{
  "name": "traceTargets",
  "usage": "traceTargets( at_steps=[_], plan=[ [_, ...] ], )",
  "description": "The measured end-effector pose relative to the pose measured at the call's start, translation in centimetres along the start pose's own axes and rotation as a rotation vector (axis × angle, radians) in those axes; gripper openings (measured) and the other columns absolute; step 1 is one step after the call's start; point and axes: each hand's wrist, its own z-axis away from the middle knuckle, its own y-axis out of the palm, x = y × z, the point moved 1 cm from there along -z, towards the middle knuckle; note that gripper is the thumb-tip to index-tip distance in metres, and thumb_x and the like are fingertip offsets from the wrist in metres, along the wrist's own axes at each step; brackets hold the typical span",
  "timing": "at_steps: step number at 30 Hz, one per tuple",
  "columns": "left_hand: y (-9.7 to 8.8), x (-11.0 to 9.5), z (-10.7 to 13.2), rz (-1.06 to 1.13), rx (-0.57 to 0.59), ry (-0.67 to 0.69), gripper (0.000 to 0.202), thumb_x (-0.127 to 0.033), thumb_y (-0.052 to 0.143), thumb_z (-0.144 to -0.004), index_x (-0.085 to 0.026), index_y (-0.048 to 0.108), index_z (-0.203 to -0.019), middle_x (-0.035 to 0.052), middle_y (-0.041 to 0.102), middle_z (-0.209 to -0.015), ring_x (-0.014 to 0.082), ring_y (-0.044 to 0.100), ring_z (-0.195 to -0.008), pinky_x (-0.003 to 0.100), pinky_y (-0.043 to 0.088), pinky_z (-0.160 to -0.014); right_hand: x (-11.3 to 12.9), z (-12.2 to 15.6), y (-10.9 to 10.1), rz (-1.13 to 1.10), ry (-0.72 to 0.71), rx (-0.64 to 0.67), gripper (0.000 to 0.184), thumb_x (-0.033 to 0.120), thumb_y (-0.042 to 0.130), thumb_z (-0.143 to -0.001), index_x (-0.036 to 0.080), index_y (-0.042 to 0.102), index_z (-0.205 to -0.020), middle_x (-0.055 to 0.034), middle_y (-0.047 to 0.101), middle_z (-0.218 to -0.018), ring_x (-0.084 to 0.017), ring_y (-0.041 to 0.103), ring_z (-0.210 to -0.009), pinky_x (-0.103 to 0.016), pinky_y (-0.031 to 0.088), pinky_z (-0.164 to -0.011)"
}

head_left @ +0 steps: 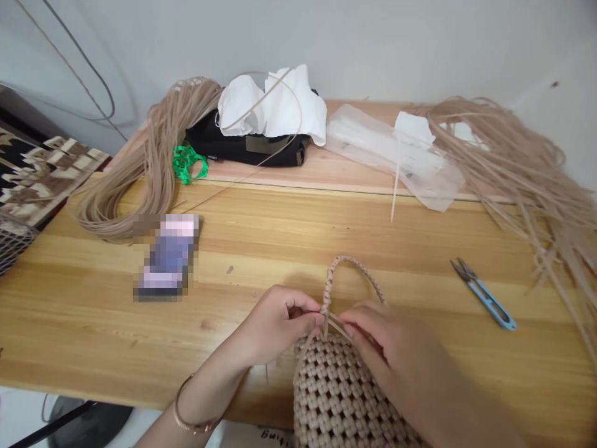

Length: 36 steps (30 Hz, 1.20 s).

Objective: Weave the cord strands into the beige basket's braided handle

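Right hand (pixel 380 339) and tan woven bag (pixel 333 392) sit nearest the camera, the forearm blurred and hiding much of the bag's right side. Its thumb and forefinger are pinched together on thin flat strands (pixel 336 323) at the top of the bag. Just beside it, the left hand (pixel 275 326) has thumb and fingertips closed at the foot of the wrapped handle (pixel 328 289); exactly which strands it pins there is hard to tell. One loose end (pixel 305 358) trails down the weave below the left thumb. The handle arches up from between the hands, and its far end passes behind the right hand.

The likeliest trouble is slack: if the left pinch eases while the right hand pulls, the wrapping at the handle's foot could loosen. The strands lie close together, so they might cross or twist, and a hard tug could kink one or pull the weave out of shape.

Thread snips (pixel 485 298) lie on the desk (pixel 289 239) to the right of the right hand, their points bare; a careless reach might meet them. Beyond them spreads a loose cord bundle (pixel 522 162) whose straggling ends could tangle. Well apart from the left hand, beyond it and leftward, lies a smartphone (pixel 170 258).
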Motion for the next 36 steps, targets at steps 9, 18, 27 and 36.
traceTargets(
  at_steps=[9, 18, 27, 36],
  plan=[
    [0.7, -0.4, 0.5, 0.071, 0.037, 0.003, 0.017, -0.013, 0.053, -0.077, -0.013, 0.064, -0.064, -0.0035, 0.056, -0.053, 0.0073, 0.048, -0.049, 0.019, 0.035, -0.048, 2.2, 1.9, 2.8, 0.505, -0.345, -0.287, 0.022, 0.009, 0.045, -0.080, 0.018, 0.061, -0.092, -0.0059, 0.062, -0.075, -0.019, 0.058, -0.061, -0.030, 0.039, -0.051],
    [-0.1, -0.3, 0.5, 0.053, 0.156, 0.031, 0.027, -0.025, 0.049, -0.085, -0.013, 0.056, -0.061, -0.0064, 0.041, -0.048, 0.0052, 0.038, -0.044, 0.018, 0.028, -0.043, 2.8, 1.8, 3.8, 0.677, -0.448, -0.482, 0.025, 0.009, 0.039, -0.086, 0.014, 0.062, -0.094, -0.0111, 0.065, -0.086, -0.020, 0.058, -0.071, -0.029, 0.044, -0.061],
    [-0.6, 0.0, -0.1, 0.065, 0.186, 0.039, 0.013, -0.020, 0.057, -0.077, -0.012, 0.066, -0.073, -0.0015, 0.062, -0.066, 0.0086, 0.050, -0.060, 0.020, 0.039, -0.059, 3.0, 1.8, 3.7, 0.641, -0.477, -0.524, 0.047, 0.025, 0.025, -0.097, 0.010, 0.068, -0.088, -0.0132, 0.070, -0.082, -0.022, 0.065, -0.072, -0.031, 0.050, -0.060],
    [-0.7, 0.1, 0.3, 0.091, 0.228, 0.030, 0.013, -0.008, 0.055, -0.071, -0.011, 0.066, -0.077, -0.0004, 0.066, -0.070, 0.0092, 0.055, -0.064, 0.020, 0.041, -0.061, 0.4, 1.1, 1.3, 0.080, -0.153, -0.312, 0.021, 0.028, 0.046, -0.087, 0.019, 0.063, -0.092, -0.0066, 0.068, -0.092, -0.022, 0.063, -0.082, -0.035, 0.050, -0.069]
  ],
)
